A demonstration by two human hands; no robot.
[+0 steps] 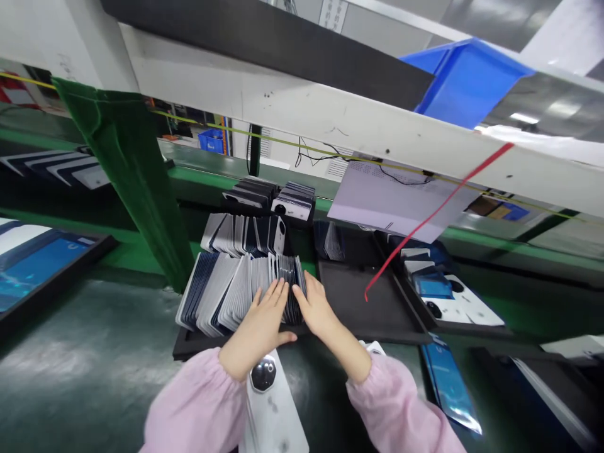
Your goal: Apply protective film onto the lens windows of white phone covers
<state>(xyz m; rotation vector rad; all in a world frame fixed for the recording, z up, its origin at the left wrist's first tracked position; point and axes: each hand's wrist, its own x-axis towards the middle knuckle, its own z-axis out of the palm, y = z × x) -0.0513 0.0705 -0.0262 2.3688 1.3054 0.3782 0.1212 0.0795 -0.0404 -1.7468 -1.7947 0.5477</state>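
A tray (189, 345) holds rows of phone back covers (236, 292), white and dark blue, standing on edge and leaning. My left hand (264, 318) lies over the right part of the front row, fingers stretched out against the covers and thumb apart. At the right end of that row, my right hand (317, 306) touches the last covers with its fingers extended. Both hands have pink sleeves above them. Below my left hand, a white phone back cover (278, 402) with a round dark camera area lies on the green bench, partly hidden by the sleeve.
Beside the rows stands a black tray (363, 302) with a few covers at its back. Further right, another tray (472, 327) holds white covers and blue film. A blue-filmed piece (450, 384) lies on the bench. A red strap (425, 223) hangs from the white shelf beam (283, 104).
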